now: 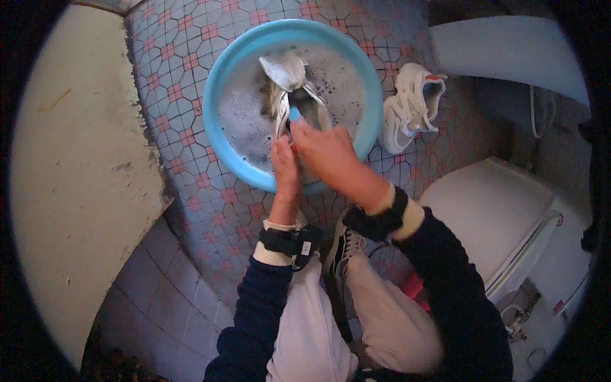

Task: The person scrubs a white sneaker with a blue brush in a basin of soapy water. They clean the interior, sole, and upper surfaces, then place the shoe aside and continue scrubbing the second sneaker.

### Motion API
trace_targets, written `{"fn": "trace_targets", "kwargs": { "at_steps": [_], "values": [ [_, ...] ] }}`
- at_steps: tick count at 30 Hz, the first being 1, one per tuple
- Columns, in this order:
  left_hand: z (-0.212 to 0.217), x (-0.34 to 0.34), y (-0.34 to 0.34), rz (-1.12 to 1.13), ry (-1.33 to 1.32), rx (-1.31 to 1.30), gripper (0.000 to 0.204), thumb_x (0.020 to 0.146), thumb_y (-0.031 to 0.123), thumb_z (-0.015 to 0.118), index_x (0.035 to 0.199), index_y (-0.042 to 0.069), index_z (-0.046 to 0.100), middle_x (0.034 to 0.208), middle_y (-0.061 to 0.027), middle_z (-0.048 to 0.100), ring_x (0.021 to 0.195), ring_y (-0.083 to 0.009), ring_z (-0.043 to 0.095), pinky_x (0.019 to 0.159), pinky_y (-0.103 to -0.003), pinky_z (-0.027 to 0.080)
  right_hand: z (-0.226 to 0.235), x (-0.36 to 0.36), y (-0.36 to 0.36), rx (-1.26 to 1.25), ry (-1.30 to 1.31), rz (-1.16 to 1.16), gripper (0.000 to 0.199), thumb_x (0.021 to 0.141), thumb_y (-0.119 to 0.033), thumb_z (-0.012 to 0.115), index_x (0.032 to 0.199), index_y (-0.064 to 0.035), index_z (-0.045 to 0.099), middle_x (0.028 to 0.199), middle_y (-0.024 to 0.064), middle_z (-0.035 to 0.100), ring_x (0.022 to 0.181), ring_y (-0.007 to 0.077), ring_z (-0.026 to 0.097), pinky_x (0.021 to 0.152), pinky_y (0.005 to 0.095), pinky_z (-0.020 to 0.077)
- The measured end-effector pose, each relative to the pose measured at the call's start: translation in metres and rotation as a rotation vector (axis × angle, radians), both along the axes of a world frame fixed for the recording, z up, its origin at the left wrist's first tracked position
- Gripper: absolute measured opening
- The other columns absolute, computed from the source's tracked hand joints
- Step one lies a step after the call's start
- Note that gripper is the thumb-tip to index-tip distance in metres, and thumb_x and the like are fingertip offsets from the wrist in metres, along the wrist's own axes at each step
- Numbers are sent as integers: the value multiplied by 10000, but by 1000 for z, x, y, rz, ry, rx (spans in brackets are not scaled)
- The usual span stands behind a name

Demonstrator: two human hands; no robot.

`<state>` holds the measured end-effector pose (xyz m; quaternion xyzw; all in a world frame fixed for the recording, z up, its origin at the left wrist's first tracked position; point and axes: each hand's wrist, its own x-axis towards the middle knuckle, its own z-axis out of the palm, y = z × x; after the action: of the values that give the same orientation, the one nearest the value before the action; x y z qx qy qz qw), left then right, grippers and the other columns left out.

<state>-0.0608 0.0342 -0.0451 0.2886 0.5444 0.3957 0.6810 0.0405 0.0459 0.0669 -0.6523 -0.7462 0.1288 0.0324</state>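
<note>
A wet white sneaker (286,71) sits in the sudsy water of a round light-blue basin (216,121), its tongue end away from me. My left hand (285,162) grips the sneaker's near end, fingers closed round its edge. Closed as well, my right hand (328,153) holds what looks like a light-blue brush (294,113) against the shoe's opening. Only the blue end shows; the bristles are hidden. The sneaker's lower part is under cloudy suds.
Right of the basin, another white sneaker (414,108) lies on the patterned tile floor (181,83). A pale wall or ledge (83,159) with a chipped edge runs along the left. At the right stands a white appliance-like box (490,210). My shoe (349,245) is just below the basin.
</note>
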Motion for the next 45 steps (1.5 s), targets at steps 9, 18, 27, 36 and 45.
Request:
{"fn": "trace_targets", "kwargs": {
  "at_steps": [9,18,27,36,45],
  "values": [
    [-1,-12,11,-146,148,22,357,916,332,395,966,14,549,933,-58,541,847,-148,502,730,-305,415,-5,2,-10,48,25,50,223,745,-195,608,884,-89,469,669,67,596,558,288,613,470,399,452],
    [-3,0,13,78,56,-130,364,881,345,409,952,19,554,906,-58,564,827,-167,538,719,-323,439,-11,13,31,138,-8,73,118,791,-163,542,864,-85,495,667,84,604,593,294,615,496,405,453],
    [-16,1,13,36,83,-97,350,886,355,406,895,39,554,886,-62,571,768,-159,547,687,-296,442,-10,17,21,-1,-25,117,157,763,-161,568,897,-94,520,720,83,624,628,281,632,515,406,468],
    [-2,-2,15,1,-128,-262,359,926,320,384,1016,14,547,977,-64,549,871,-152,510,780,-292,408,5,17,3,-229,183,25,175,767,-182,581,902,-95,511,727,97,642,666,302,645,529,435,478],
    [-7,-3,16,-14,-72,-226,451,908,502,366,997,96,543,902,-48,578,820,-157,563,687,-298,446,-5,16,22,-201,126,14,265,756,-157,596,972,-120,447,750,95,638,675,325,625,526,455,453]
  ]
}}
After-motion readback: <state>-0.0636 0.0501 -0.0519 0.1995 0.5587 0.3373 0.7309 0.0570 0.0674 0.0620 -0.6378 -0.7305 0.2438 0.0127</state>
